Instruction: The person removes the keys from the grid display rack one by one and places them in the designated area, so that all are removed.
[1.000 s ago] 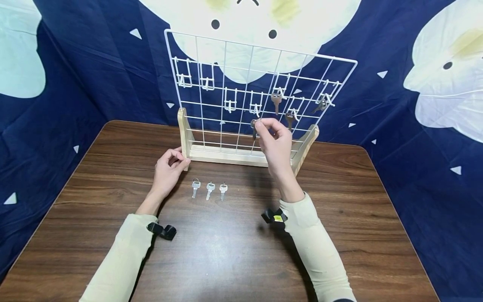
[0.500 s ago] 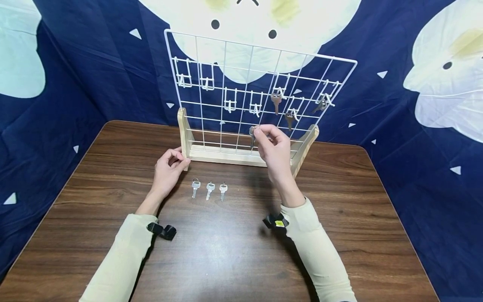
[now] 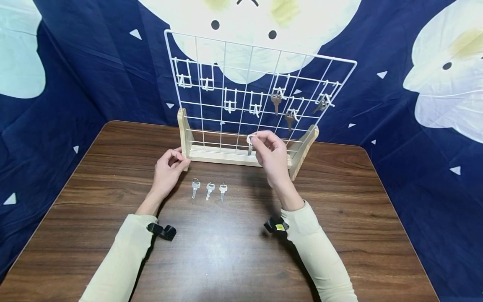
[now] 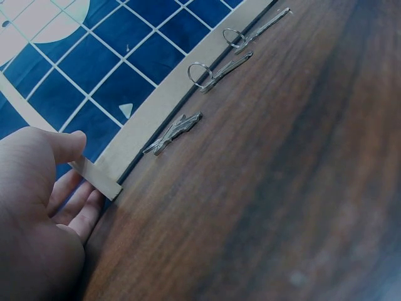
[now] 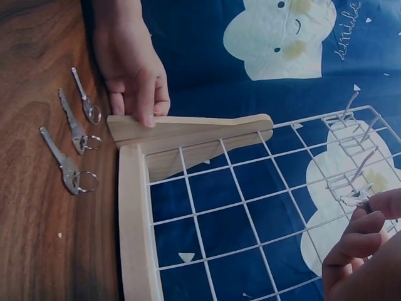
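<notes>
My right hand (image 3: 272,163) pinches a small metal key (image 3: 250,148) by its head, in front of the lower part of a white wire grid (image 3: 238,123). The key hangs blade down, below the row of hooks and apart from them. My left hand (image 3: 166,173) grips the left wooden foot (image 3: 183,132) of the grid's stand, thumb on one side and fingers on the other, as the left wrist view shows. Three silver keys with rings lie in a row on the table: a left key (image 3: 194,189), a middle key (image 3: 209,191) and a right key (image 3: 223,192).
Three keys hang on hooks at the grid's right: an upper key (image 3: 276,103), a lower key (image 3: 289,121) and an outer key (image 3: 321,103). Several bare hooks, such as a left hook (image 3: 184,80), hang farther left. Behind the brown table (image 3: 226,251) is a blue cloth (image 3: 109,67).
My right hand has moved down and slightly left with the key, away from the hook above. The left hand, the stand and the keys on the table have stayed in place.
</notes>
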The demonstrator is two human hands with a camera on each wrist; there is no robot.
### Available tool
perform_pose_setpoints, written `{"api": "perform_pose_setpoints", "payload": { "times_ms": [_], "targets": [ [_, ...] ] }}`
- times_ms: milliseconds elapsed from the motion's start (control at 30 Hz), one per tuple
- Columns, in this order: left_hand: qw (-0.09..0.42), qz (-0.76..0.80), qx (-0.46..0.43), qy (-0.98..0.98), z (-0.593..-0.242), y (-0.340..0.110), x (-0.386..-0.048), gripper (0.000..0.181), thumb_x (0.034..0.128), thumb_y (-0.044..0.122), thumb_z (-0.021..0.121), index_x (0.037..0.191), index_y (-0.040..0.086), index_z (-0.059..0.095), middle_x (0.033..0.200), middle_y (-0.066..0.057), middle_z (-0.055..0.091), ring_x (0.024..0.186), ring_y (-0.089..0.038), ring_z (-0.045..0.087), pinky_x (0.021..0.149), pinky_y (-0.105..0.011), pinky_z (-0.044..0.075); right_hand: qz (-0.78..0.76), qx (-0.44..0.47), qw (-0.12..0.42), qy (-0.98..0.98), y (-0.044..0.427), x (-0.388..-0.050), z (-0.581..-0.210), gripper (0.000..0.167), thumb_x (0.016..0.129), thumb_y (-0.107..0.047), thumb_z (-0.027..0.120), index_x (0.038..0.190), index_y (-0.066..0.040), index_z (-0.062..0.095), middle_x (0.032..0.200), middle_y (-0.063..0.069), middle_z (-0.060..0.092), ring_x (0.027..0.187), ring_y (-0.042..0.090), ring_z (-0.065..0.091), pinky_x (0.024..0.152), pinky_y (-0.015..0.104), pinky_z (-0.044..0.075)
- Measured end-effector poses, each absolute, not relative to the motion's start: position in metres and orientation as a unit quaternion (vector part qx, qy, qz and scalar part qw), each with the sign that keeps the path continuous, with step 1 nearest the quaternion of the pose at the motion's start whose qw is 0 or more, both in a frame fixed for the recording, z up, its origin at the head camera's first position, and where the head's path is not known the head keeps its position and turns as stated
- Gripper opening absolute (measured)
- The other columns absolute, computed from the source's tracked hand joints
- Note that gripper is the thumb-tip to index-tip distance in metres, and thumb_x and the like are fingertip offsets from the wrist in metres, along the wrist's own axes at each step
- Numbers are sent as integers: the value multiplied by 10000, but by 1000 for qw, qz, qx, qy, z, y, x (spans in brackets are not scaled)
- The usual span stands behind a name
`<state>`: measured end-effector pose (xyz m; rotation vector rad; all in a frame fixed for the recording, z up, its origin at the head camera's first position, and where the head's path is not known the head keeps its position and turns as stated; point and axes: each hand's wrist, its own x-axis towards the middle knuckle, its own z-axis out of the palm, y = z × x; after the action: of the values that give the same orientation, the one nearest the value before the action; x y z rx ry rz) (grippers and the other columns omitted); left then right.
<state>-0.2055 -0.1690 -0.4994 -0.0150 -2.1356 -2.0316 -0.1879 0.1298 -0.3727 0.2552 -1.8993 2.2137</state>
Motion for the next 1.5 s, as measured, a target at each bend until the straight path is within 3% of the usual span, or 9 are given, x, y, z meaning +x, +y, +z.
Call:
{"api": "perform_pose_setpoints", "payload": {
  "times_ms": [133,267,433,667,900,1200,1500],
  "targets": [
    [97,-687,-4,-721,-499,-169,-206,167,1025,-62,734,1044,-91,571,1565,-232,594,1261,-81,622,1124,-185,528,755,88,97,-642,131,-187,-376,47,1015,3,699,1000,-21,736,759,-49,639,475,41,369,443,161,241],
    [98,-686,-4,-721,-499,-169,-206,171,1022,-64,736,1045,-96,569,1568,-234,593,1264,-85,623,1121,-177,526,758,87,90,-640,131,-185,-378,193,1019,41,679,958,-132,739,771,-26,646,459,48,359,434,167,233],
    [98,-685,-6,-722,-499,-169,-206,186,1022,-66,735,1052,-117,559,1566,-238,593,1262,-81,623,1102,-151,524,756,85,83,-644,132,-184,-384,154,1016,39,679,967,-97,734,771,-12,646,465,52,360,438,171,233],
    [98,-687,-8,-720,-500,-169,-206,195,1022,-67,735,1049,-120,550,1567,-242,591,1268,-89,622,1097,-162,535,753,84,75,-649,133,-182,-390,214,1020,39,673,951,-158,720,770,-61,655,470,49,365,437,163,230],
    [100,-688,-13,-719,-501,-169,-206,179,1018,-77,736,1040,-104,561,1559,-244,597,1254,-77,627,1089,-167,543,743,83,55,-662,136,-181,-398,21,1008,-35,704,1022,-21,697,787,-9,651,470,53,381,440,167,257],
    [103,-689,-11,-718,-502,-169,-206,167,1013,-85,738,1022,-85,571,1553,-247,600,1245,-73,628,1100,-188,547,732,90,30,-674,137,-179,-406,186,1014,19,653,957,-154,688,792,-2,652,487,76,430,431,179,280],
    [99,-687,-11,-720,-499,-169,-205,167,1021,-62,741,1028,-78,575,1564,-238,594,1277,-85,619,1123,-200,538,725,91,2,-683,140,-174,-414,180,989,35,641,952,-140,665,756,-27,677,480,79,461,426,178,302]
  ]
}}
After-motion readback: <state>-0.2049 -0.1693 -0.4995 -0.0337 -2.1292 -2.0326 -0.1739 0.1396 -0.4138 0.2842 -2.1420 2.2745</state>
